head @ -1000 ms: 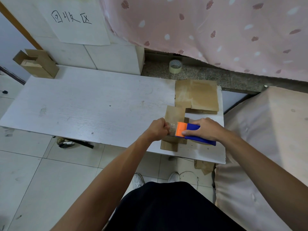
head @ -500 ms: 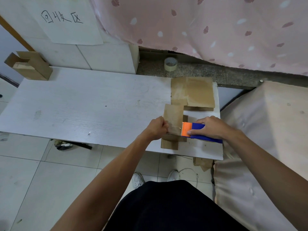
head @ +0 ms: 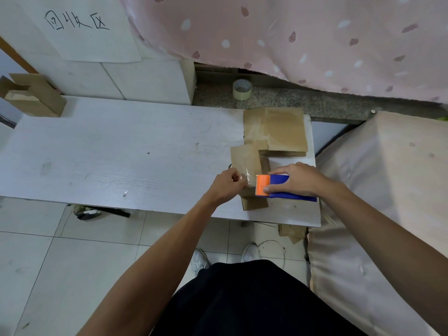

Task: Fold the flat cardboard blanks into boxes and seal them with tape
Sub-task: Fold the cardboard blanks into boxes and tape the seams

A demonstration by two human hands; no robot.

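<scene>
A white wood-grain worktop (head: 121, 154) is shown. A stack of flat cardboard blanks (head: 283, 129) is laid at its far right, a partly folded box (head: 246, 158) just before it, and an open carton (head: 31, 98) is set at the far-left corner.

The tabletop (head: 121, 154) is white board with a faint wood grain, matt and scuffed. The box (head: 244, 158) and the stacked blanks (head: 286, 132) are plain brown cardboard, dull, with glossy clear tape (head: 248, 179) catching the light. The tape dispenser (head: 271, 187) is smooth orange and blue plastic. Behind lie a speckled, rough-looking stone ledge (head: 291, 103) and a soft pink cloth curtain (head: 291, 32).
</scene>
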